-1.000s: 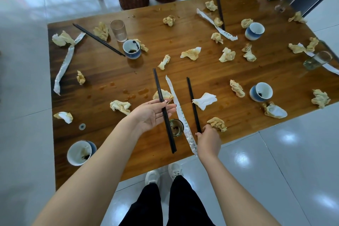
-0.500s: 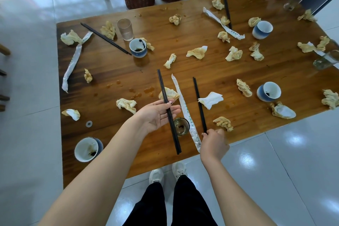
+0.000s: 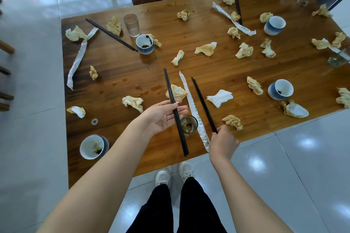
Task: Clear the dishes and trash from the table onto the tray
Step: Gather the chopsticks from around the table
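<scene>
Left hand is palm up, fingers nearly straight under a black chopstick pair, thumb pinning it from above. Right hand has its fingers curled round the near end of a single chopstick slanting over the worktop. A paper sleeve lies between the two; a small glass sits just beside the left fingertips, with crumpled napkins and cups scattered around

Four blue cups, four glasses and four paper strips are sitting on the table. Over twenty crumpled napkins are lying there, and chopsticks are showing in four spots.
</scene>
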The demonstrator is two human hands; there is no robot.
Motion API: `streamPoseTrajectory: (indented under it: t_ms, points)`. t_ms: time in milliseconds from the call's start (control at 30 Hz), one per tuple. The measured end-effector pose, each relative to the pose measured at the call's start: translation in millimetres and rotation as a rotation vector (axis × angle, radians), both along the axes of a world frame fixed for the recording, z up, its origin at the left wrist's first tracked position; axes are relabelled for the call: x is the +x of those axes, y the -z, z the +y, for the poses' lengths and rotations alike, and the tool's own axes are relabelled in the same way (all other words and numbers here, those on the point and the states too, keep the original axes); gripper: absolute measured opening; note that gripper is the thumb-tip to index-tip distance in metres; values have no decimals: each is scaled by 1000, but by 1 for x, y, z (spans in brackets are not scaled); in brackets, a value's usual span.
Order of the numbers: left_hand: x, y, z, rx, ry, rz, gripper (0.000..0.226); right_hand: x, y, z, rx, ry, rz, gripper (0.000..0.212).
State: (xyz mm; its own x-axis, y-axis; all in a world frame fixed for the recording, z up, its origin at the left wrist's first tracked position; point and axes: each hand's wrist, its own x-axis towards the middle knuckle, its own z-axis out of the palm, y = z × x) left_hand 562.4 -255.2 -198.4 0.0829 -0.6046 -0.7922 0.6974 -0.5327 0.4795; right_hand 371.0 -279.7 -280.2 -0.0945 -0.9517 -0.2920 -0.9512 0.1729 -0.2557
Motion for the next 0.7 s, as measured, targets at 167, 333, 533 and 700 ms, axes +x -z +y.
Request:
streamPoseTrajectory:
  t_ms: [167,333,533,700]
  points:
    - [-4,2,0,7,-5,-4,17,-10,-1,-9,76,72,-202,15]
    - [-9,6,-5,6,10,-8,21,-24,-9,-18,178,186,-397,20]
    - [-23,6,-12,-11,52,15,20,-28,-11,-24,221,253,-525,16]
    - [-22,5,-19,-10,38,-11,20,-31,-15,-36,397,444,-737,16]
